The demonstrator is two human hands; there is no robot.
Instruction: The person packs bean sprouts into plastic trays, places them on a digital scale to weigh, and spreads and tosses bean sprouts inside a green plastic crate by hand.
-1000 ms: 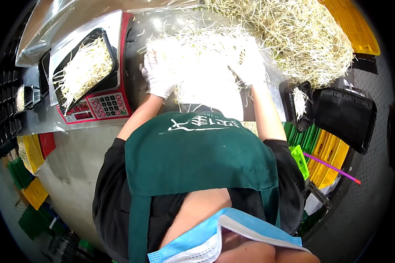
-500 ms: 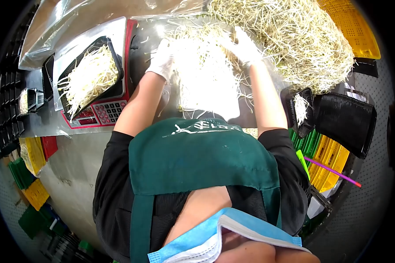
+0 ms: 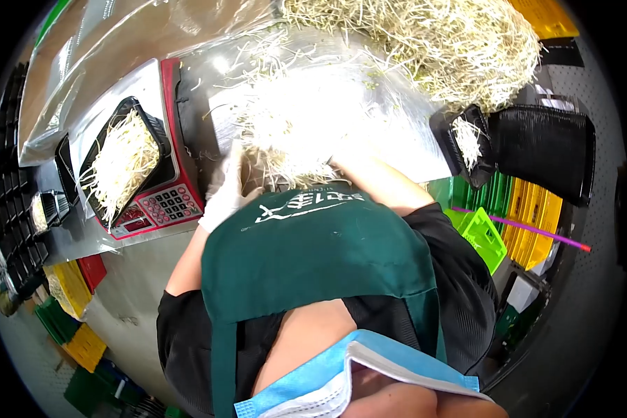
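Close to my apron, my left hand [image 3: 227,189] in a white glove stands at the left side of a small heap of bean sprouts [image 3: 279,157]. Its thumb is spread from the fingers, and I see nothing gripped in it. My right hand [image 3: 319,152] reaches in from the right beside the same sprouts; glare washes out its glove and hides the fingers. A much larger pile of bean sprouts [image 3: 439,49] lies at the back right of the metal table [image 3: 209,76]. On the left, a black tray [image 3: 161,132] full of sprouts rests on a red scale [image 3: 171,202].
Clear plastic sheeting [image 3: 118,42] covers the back left. Right of the work surface are a small black tray [image 3: 482,167] with sprouts and a stack of black trays [image 3: 543,153]. Below them sit a light green basket [image 3: 484,237] and a yellow crate [image 3: 533,223].
Both hands have come from the back of the table towards my body, with sprouts gathered near the front edge. The camera view has shifted, and more of the light green basket shows.
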